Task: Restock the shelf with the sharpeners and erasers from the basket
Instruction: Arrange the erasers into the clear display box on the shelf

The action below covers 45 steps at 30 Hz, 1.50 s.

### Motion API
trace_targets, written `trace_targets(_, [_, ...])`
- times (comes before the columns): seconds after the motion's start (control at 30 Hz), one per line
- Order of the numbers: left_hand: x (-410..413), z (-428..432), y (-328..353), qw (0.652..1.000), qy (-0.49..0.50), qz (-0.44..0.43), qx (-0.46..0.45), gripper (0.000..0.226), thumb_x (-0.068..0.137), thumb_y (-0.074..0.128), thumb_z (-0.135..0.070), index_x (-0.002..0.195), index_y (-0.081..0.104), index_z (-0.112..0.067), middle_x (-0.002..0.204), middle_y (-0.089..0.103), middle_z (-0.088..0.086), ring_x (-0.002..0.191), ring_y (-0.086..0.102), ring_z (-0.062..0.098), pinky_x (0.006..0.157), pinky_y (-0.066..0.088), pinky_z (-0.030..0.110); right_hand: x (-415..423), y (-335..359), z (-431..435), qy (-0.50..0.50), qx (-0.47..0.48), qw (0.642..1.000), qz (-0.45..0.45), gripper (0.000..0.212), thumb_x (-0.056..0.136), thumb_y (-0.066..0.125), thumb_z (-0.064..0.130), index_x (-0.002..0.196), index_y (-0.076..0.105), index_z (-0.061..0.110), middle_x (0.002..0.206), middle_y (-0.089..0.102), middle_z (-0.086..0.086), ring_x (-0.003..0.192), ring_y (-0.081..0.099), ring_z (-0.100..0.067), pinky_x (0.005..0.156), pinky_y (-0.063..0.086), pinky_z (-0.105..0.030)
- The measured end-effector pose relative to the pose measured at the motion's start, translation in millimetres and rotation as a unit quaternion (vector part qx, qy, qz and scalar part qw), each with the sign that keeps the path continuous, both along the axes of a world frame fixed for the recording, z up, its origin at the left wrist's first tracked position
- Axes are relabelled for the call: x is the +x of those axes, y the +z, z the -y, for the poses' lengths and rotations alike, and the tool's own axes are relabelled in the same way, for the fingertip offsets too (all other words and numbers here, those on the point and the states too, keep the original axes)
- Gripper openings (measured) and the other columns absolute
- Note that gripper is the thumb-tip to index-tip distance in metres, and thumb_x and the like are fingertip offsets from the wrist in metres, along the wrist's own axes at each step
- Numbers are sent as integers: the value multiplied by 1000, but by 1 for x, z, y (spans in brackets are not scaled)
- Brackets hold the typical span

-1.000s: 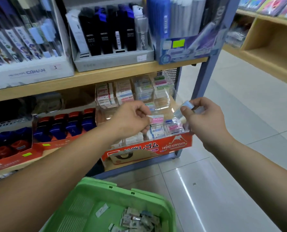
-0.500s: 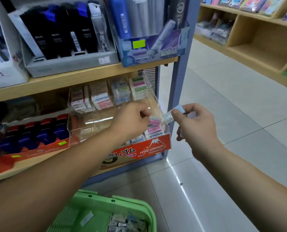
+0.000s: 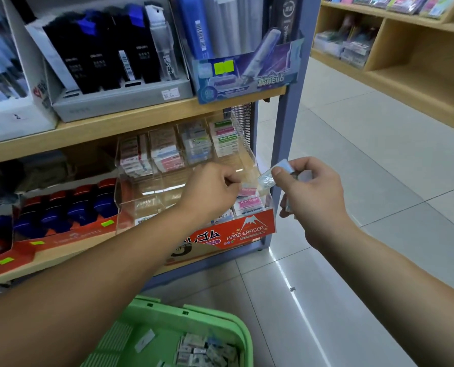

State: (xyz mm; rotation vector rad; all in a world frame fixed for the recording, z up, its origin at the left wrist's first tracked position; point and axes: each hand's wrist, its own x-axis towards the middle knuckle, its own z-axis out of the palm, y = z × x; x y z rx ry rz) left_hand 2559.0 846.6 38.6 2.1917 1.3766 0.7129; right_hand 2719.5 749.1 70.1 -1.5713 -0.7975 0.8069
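Just above the red eraser box, a pink eraser is pinched in the curled left grip. Right of the box, the right grip pinches a clear-wrapped eraser. Below the box, the green basket holds more.

Shelf board: wood-look, matt, smooth. Post: painted metal, smooth, slight sheen. Side panel: perforated metal. Rack: clear hard plastic, glossy, bright reflections on its edges. Box below it: printed cardboard, semi-gloss red front. Eraser beside the rack: wrapped in clear shiny film. Basket: green plastic, matt, slotted walls. Floor: pale tile, polished, reflecting a light strip
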Motion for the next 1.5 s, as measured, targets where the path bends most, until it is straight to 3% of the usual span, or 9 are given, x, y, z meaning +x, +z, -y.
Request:
trace_targets(0.2, [-6, 1, 4, 948, -123, -267, 122, 32, 106, 44, -39, 108, 74, -30, 107, 61, -9, 96, 57, 15, 66, 44, 31, 1, 0, 2, -3, -5, 1000, -1, 20, 100, 70, 25, 106, 63, 7, 84, 67, -1, 42, 62, -1, 37, 43, -16])
trace_targets(0.4, [-10, 7, 11, 929, -135, -321, 128, 39, 108, 36, -49, 121, 67, -30, 106, 20, -10, 94, 28, 7, 67, 33, 31, -1, 0, 2, 0, -9, 1000, -12, 22, 101, 69, 25, 108, 62, 6, 89, 68, -3, 44, 63, -1, 37, 43, -15])
trace_targets(0.6, [-12, 8, 7, 988, -116, -96, 18, 31, 105, 54, -24, 133, 67, -26, 124, 66, -9, 102, 63, 13, 84, 54, 34, 1, -1, 0, 17, -18, 999, -39, 18, 100, 70, 25, 107, 66, 9, 92, 70, -2, 51, 68, -2, 42, 48, -18])
trace_targets(0.77, [-11, 28, 33, 957, -53, 179, -223, 28, 102, 56, -4, 125, 70, -14, 110, 73, 3, 72, 67, 13, 57, 51, 29, -5, -2, 0, 60, -35, 995, -75, 12, 100, 70, 27, 97, 70, 16, 80, 77, 3, 71, 78, -17, 53, 60, -28])
trace_targets(0.9, [-25, 34, 43, 962, -74, 176, -195, 21, 96, 72, -13, 117, 74, -13, 93, 76, 5, 70, 70, 9, 62, 58, 23, -16, 2, 0, 113, -32, 989, -92, 14, 98, 72, 25, 100, 73, 12, 83, 79, 0, 76, 79, -24, 64, 65, -36])
trace_targets(1.1, [-67, 20, 56, 952, -48, 173, -248, 28, 100, 63, -3, 126, 68, -11, 102, 73, 17, 83, 75, 23, 76, 63, 32, -33, 4, -9, 133, -58, 986, -79, 10, 100, 69, 23, 103, 73, 14, 83, 80, 3, 71, 78, -14, 50, 60, -28])
trace_targets(1.23, [-98, 17, 61, 934, -35, 198, -295, 22, 99, 64, -2, 120, 63, -5, 109, 74, 22, 92, 77, 30, 71, 64, 34, -49, 6, -17, 180, -78, 977, -82, 6, 95, 73, 15, 100, 76, 17, 99, 80, -3, 81, 80, -23, 71, 67, -43])
trace_targets(1.4, [-128, 14, 54, 955, -32, 141, -259, 41, 95, 68, -4, 129, 62, -25, 107, 70, 24, 97, 72, 36, 73, 60, 40, -73, 12, -25, 266, -104, 942, -174, 40, 88, 60, -14, 118, 71, 10, 107, 77, -10, 97, 78, -35, 89, 60, -62])
trace_targets(1.5, [-137, 11, 47, 968, -3, 118, -222, 36, 93, 72, -8, 119, 63, -30, 101, 71, 18, 78, 69, 23, 61, 56, 31, -83, 10, -29, 276, -102, 936, -192, 49, 89, 56, -21, 125, 66, 10, 104, 74, -11, 102, 75, -41, 84, 63, -56])
